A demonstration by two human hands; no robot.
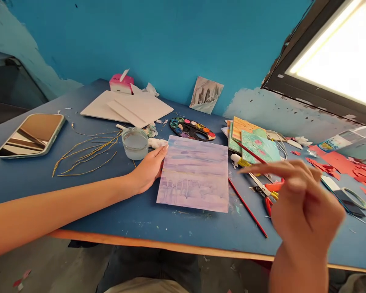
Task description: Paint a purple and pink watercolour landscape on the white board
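Painting (195, 175) at the table's (125, 221) near side, tilted, left edge gripped by the left hand (148, 171). Looks light, stiff, perhaps damp; edges seem the safest hold. Right hand (305, 199) hovers apart, pointing; can't tell whether it grips anything. Cup (135, 154): cloudy water (134, 140). Palette (192, 129): mixed paints (211, 134).

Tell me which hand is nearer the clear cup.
Left. The left hand is close to the clear cup, at its near right, holding the purple painting; the right hand is farther right, past the painting.
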